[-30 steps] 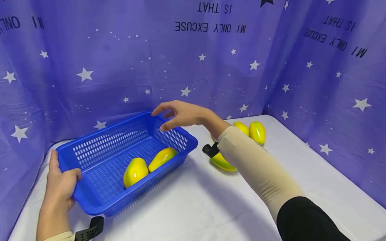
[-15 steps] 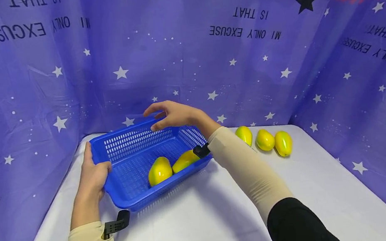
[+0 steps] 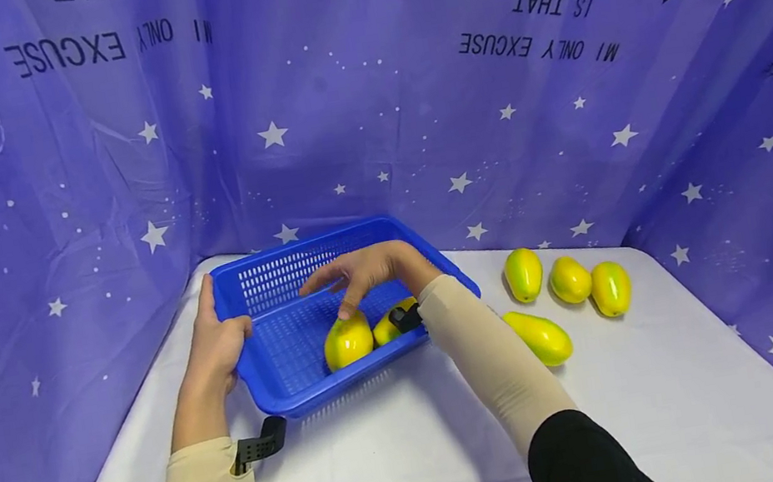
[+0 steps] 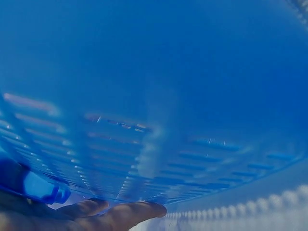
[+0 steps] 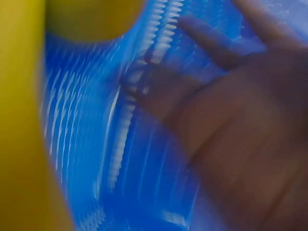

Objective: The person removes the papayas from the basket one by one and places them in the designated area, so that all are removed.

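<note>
My left hand (image 3: 211, 344) grips the left end of a blue plastic basket (image 3: 370, 374), thumb over the rim. In the left wrist view, fingertips (image 4: 137, 211) lie below the blurred slatted basket wall. Inside the basket lie two yellow-green mangoes; the left mango (image 3: 347, 344) is near the front wall, and the right mango (image 3: 387, 328) is partly behind the right wrist. My right hand (image 3: 368, 267) is down inside the basket, fingers apart, with the thumb over the left mango. Whether the thumb touches it is unclear. The right wrist view shows an empty palm (image 5: 231, 130) beside the blurred mangoes.
On the white tablecloth (image 3: 386, 477), right of the basket, lie more mangoes: one long mango (image 3: 542, 337) near the right forearm and three farther back, including a rounder mango (image 3: 570, 279). A purple star-printed curtain (image 3: 395, 105) stands behind and beside the table.
The head view has turned, shifting the scene rightward in the picture. My right hand has come down from above the basket's far side into it, over the mangoes. My left hand keeps its grip.
</note>
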`<control>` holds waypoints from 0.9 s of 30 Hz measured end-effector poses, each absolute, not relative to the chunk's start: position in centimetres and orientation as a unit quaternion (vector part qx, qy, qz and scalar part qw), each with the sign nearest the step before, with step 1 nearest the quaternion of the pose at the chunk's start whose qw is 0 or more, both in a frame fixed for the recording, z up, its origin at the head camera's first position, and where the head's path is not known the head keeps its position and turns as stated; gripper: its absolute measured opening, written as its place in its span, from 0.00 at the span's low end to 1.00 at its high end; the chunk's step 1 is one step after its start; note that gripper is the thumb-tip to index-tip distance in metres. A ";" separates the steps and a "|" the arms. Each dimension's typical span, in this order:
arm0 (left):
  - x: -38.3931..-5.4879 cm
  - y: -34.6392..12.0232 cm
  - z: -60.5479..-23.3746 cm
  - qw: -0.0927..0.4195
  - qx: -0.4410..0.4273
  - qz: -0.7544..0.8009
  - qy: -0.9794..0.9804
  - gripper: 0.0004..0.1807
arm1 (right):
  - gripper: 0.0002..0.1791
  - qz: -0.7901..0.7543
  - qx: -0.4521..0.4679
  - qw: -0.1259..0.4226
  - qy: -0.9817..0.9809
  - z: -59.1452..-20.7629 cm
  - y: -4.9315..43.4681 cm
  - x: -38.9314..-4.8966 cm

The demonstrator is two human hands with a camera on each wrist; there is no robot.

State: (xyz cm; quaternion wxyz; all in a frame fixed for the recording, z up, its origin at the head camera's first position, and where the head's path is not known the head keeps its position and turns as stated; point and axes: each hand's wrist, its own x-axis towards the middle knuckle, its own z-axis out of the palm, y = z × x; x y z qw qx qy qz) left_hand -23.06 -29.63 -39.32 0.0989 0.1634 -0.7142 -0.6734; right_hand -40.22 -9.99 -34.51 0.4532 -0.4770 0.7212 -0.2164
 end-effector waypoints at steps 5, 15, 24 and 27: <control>-23.2 -29.5 -39.2 0.098 0.163 -0.675 -0.713 0.55 | 0.51 -0.118 -0.467 0.479 0.734 -34.9 -9.4 -40.5; -23.2 -29.7 -39.2 0.097 0.156 -0.681 -0.709 0.56 | 0.50 -0.143 -0.470 0.392 0.778 -35.5 -9.8 -41.1; -23.2 -29.7 -39.5 0.094 0.156 -0.680 -0.710 0.56 | 0.58 -0.090 -0.443 0.435 0.779 -35.6 -10.1 -40.3; -23.2 -29.8 -39.4 0.101 0.156 -0.681 -0.708 0.56 | 0.61 -0.048 -0.425 0.445 0.787 -35.6 -10.2 -40.1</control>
